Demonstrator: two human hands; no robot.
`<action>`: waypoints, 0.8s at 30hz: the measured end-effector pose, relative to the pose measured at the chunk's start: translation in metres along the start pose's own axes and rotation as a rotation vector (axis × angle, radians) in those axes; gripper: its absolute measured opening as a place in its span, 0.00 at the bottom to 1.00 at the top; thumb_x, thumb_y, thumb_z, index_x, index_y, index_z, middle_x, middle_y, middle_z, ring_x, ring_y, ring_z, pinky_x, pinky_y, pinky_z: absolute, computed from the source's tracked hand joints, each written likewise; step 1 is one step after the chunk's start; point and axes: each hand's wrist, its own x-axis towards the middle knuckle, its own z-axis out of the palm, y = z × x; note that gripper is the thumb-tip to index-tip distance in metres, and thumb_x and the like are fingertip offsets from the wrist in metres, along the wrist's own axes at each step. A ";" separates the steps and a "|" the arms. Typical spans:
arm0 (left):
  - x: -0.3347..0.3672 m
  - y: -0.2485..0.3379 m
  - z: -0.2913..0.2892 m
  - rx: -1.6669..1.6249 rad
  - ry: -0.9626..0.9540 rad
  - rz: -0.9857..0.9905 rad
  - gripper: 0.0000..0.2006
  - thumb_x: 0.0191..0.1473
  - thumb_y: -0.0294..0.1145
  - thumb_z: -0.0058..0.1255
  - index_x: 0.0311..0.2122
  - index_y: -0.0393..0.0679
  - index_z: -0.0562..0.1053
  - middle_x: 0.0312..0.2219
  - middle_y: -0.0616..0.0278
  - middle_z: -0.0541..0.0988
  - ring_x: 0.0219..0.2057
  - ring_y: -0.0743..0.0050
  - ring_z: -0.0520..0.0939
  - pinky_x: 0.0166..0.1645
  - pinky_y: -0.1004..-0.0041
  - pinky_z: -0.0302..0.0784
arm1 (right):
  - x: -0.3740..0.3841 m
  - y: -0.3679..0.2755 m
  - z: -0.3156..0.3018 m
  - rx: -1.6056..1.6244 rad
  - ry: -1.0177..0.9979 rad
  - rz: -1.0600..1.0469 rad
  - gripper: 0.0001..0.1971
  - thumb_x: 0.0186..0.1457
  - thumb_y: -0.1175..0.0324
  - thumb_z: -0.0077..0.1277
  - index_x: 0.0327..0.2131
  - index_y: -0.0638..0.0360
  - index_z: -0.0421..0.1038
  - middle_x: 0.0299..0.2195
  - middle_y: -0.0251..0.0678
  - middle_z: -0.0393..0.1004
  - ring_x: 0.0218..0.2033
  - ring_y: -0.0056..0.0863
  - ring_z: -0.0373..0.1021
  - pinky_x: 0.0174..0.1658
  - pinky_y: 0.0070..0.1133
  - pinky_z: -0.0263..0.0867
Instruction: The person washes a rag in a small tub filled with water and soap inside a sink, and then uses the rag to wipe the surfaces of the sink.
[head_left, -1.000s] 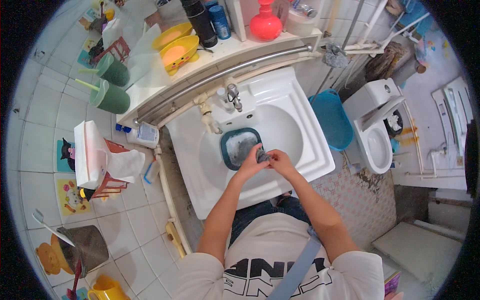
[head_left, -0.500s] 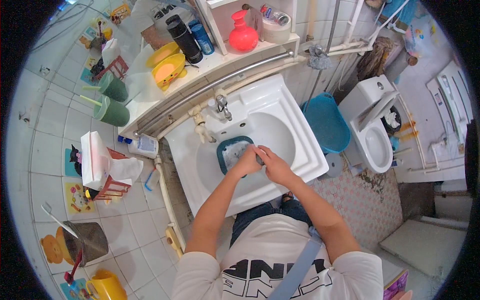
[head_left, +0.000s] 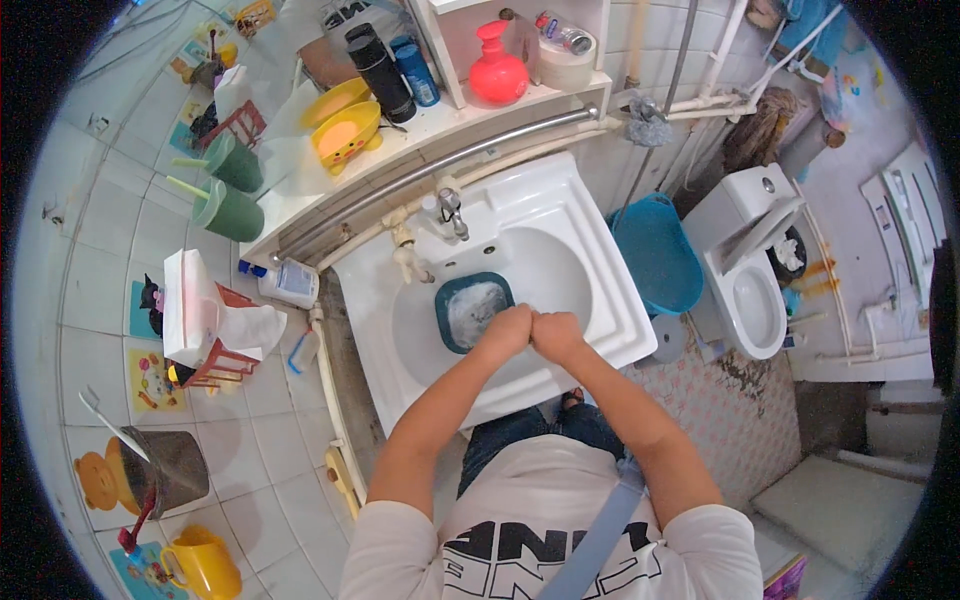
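Over the front of the white sink [head_left: 385, 370], my left hand [head_left: 510, 330] and my right hand [head_left: 556, 335] meet knuckle to knuckle. Both are closed, fingers curled in. Whatever they grip is hidden beneath them. A teal square basin [head_left: 443, 333] sits in the sink bowl, just beyond my left hand, with whitish, foamy contents [head_left: 475, 310] inside. Behind the basin stand a metal tap [head_left: 455, 218] and a cream-coloured tap [head_left: 408, 258]; I see no stream from either.
A shelf above the sink carries a red round bottle [head_left: 498, 70], a yellow bowl [head_left: 345, 138] and green cups [head_left: 228, 210]. Right of the sink are a blue bucket [head_left: 655, 255] and a toilet [head_left: 752, 300]. A tissue box [head_left: 195, 310] hangs on the left wall.
My hands have drawn slightly toward me and right, off the basin's edge, and their fingers have curled under. The small grey thing seen between them before is now out of sight.
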 end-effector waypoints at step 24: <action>-0.060 -0.123 0.035 0.126 0.351 -0.156 0.14 0.41 0.22 0.50 0.38 0.40 0.70 0.42 0.44 0.71 0.46 0.48 0.71 0.46 0.60 0.69 | 0.021 -0.047 0.057 0.217 -0.220 0.152 0.21 0.45 0.64 0.55 0.44 0.56 0.67 0.48 0.47 0.65 0.48 0.42 0.64 0.47 0.34 0.64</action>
